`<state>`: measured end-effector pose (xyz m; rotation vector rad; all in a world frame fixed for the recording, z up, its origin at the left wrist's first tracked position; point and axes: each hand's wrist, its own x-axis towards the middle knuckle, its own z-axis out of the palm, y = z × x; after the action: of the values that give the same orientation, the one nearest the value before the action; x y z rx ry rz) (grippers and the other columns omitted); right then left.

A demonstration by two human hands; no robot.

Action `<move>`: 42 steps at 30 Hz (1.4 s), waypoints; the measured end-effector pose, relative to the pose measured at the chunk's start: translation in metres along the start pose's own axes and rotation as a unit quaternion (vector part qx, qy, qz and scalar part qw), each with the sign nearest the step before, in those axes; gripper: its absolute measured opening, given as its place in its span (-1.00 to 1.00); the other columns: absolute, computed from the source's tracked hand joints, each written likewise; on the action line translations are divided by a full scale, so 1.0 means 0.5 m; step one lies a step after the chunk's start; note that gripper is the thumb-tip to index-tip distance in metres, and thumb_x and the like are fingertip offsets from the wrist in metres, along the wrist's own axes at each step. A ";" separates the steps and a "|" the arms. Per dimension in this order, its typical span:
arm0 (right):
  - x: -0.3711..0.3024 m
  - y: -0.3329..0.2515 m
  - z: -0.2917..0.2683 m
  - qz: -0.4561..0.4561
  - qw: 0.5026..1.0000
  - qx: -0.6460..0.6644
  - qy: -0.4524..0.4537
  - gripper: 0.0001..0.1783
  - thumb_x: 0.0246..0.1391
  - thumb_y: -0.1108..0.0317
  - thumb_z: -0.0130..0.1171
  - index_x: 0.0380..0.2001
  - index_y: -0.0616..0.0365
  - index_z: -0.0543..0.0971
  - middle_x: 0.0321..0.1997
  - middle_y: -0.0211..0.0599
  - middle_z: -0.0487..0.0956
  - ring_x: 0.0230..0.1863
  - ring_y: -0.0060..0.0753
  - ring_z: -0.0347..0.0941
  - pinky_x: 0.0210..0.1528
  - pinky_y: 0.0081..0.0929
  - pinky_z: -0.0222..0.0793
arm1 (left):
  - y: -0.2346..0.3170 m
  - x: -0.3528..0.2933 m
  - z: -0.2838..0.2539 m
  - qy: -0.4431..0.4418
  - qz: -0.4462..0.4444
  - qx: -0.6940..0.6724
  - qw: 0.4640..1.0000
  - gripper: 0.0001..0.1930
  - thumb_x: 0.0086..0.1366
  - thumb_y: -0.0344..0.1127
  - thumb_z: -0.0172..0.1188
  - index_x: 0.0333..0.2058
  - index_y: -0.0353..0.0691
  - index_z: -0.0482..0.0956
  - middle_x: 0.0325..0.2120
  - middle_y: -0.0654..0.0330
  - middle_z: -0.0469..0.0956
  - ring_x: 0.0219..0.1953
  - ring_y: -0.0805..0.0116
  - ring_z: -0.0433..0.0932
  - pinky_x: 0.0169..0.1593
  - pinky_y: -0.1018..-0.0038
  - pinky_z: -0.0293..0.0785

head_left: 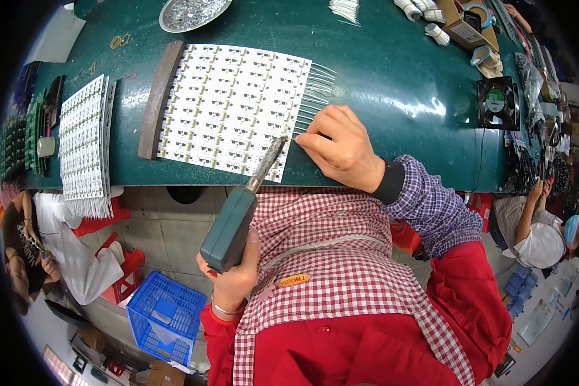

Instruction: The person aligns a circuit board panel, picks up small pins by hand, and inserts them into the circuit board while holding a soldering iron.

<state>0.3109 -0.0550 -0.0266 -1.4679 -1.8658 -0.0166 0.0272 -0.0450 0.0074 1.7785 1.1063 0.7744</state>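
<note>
Soldering iron [230, 222] gripped in left hand [237, 273], tip at circuit board [228, 106]; right hand [342, 145] pinching thin wire [294, 137].

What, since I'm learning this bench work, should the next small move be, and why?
Probably a brief touch of the dark green, metal-tipped soldering tool in the left hand to the white rectangular circuit-board panel: the tip appears at its right edge, beside the pinched fingertips of the right hand. Thin white wires line that edge farther up; none show below.
</note>
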 end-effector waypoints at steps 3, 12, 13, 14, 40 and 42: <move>-0.001 0.002 0.001 -0.001 1.000 0.001 0.000 -0.75 -0.19 0.57 0.42 -0.36 0.14 0.63 -0.42 -0.38 0.47 -0.32 -0.27 0.45 -0.22 -0.31 0.32 | -0.003 -0.008 -0.003 0.015 -0.007 -0.007 1.000 -0.74 0.10 -0.54 0.40 -0.19 -0.42 0.67 -0.30 0.04 0.70 -0.33 0.33 0.70 -0.31 0.50 0.56; 0.002 0.002 -0.010 0.000 1.000 0.001 -0.013 -0.77 -0.14 0.54 0.38 -0.34 0.14 0.60 -0.39 -0.36 0.49 -0.32 -0.26 0.44 -0.30 -0.32 0.30 | -0.039 -0.013 0.003 0.009 0.024 -0.014 1.000 -0.61 0.21 -0.57 0.35 0.03 -0.44 0.59 -0.21 0.13 0.65 -0.41 0.49 0.53 -0.37 0.54 0.44; 0.005 -0.002 -0.009 0.009 1.000 0.023 -0.006 -0.77 -0.12 0.54 0.39 -0.33 0.14 0.61 -0.37 -0.36 0.50 -0.30 -0.26 0.45 -0.29 -0.32 0.32 | -0.043 -0.013 0.008 0.024 0.020 -0.027 0.999 -0.61 0.21 -0.58 0.34 0.04 -0.44 0.59 -0.23 0.14 0.64 -0.46 0.52 0.49 -0.42 0.56 0.40; 0.010 -0.005 -0.009 0.018 0.999 0.046 0.002 -0.78 -0.10 0.53 0.39 -0.32 0.14 0.61 -0.36 -0.36 0.51 -0.28 -0.26 0.47 -0.28 -0.31 0.33 | -0.045 -0.013 0.009 0.020 0.029 -0.036 0.999 -0.61 0.21 -0.58 0.34 0.04 -0.44 0.59 -0.23 0.14 0.64 -0.46 0.52 0.49 -0.42 0.56 0.40; 0.133 0.371 -0.044 0.012 0.936 -0.339 0.097 -0.92 -0.11 0.48 0.19 -0.45 0.08 0.57 -0.34 -0.37 0.51 -0.19 -0.30 0.45 -0.15 -0.34 0.33 | -0.053 0.017 0.036 0.025 -0.024 -0.019 0.999 -0.66 0.30 -0.52 0.30 0.05 -0.41 0.57 -0.38 0.24 0.56 -0.52 0.57 0.41 -0.44 0.57 0.33; 0.132 0.367 -0.047 0.013 0.936 -0.333 0.110 -0.91 -0.10 0.49 0.19 -0.45 0.08 0.56 -0.36 -0.39 0.52 -0.23 -0.28 0.45 -0.15 -0.34 0.33 | -0.054 0.017 0.035 0.021 -0.025 -0.017 0.999 -0.66 0.30 -0.53 0.30 0.05 -0.42 0.58 -0.38 0.23 0.57 -0.52 0.57 0.42 -0.44 0.56 0.33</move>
<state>0.4736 0.0522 -0.0502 -1.8333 -1.7283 -0.8406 0.0355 -0.0374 -0.0238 1.7077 1.1551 0.7995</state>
